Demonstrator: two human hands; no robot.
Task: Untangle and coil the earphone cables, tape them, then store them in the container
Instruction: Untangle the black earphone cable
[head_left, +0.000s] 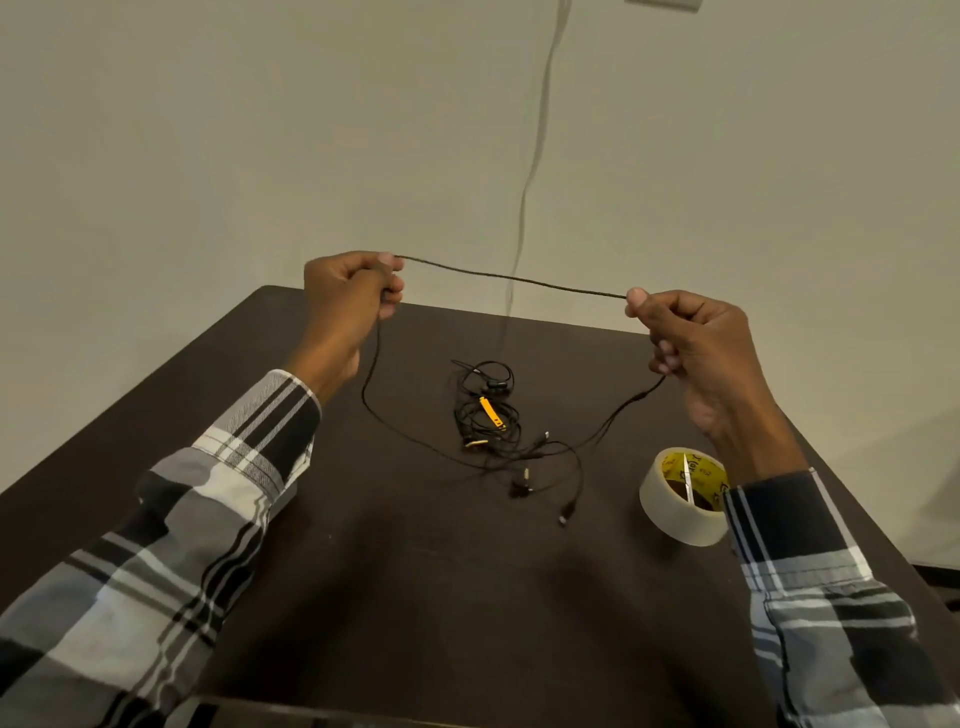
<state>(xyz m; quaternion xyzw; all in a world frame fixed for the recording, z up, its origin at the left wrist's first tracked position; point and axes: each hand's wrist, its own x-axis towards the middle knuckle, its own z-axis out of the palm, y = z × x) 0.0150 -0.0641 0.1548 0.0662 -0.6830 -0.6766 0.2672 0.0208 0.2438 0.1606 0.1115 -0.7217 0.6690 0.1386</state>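
Observation:
A black earphone cable (511, 279) is stretched taut between both raised hands above the dark table (395, 587). My left hand (349, 296) pinches one end of that stretch, and the cable drops from it in a loop to the table. My right hand (691, 338) pinches the other end, with the cable trailing down toward the pile. A tangle of black earphones with a yellow part (488, 415) lies at the table's middle. A roll of clear tape (684, 496) with a yellow core stands at the right, below my right wrist.
A pale cord (535, 156) hangs down the wall behind the table. The edge of a transparent container (291, 714) shows at the bottom of the view. The table's far and right edges are close to the hands.

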